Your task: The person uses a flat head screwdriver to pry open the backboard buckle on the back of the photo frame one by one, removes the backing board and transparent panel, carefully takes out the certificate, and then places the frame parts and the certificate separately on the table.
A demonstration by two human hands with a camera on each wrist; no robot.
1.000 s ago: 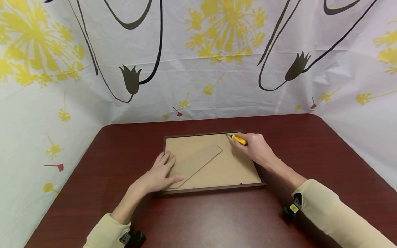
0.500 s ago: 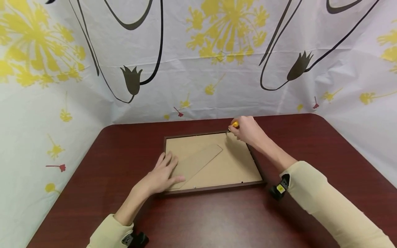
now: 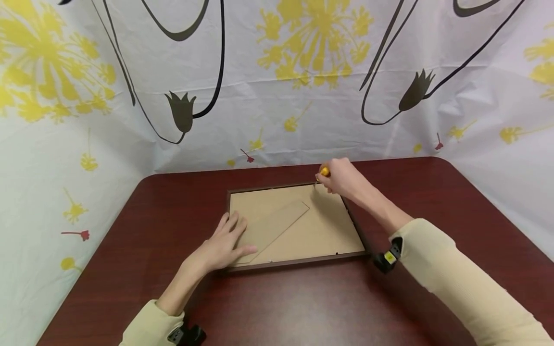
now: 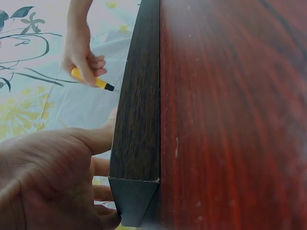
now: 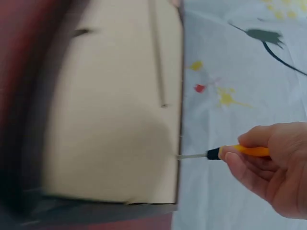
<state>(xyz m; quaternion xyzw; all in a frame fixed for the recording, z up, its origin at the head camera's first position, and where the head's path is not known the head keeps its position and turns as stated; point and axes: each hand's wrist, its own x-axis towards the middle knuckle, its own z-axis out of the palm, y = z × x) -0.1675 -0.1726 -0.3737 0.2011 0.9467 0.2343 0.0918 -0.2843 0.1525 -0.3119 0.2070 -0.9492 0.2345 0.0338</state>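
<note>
Picture frame lies back side up on the table, near the far edge, roughly midway between the far corners. Tan backing board faces up, with a stand flap slanting across it. Screwdriver has its tip at the frame's far rim, toward the far right corner.

Right hand: clamped on the yellow handle, thumb and fingers curled round it. Left hand: grips nothing tightly; fingers apart, laid over the frame's left end, thumb out on the flap.

Right arm reaches in from the near right, hand above the far rim, handle out past the rim, shaft pointing back at the board. Left arm comes from the near left, palm down.

Versus a second ago: right hand is farther toward the table's far edge, and the handle has swung from over the board to beyond the rim. Versus half a second ago: only a slight shift. Left hand and frame stay put.
</note>
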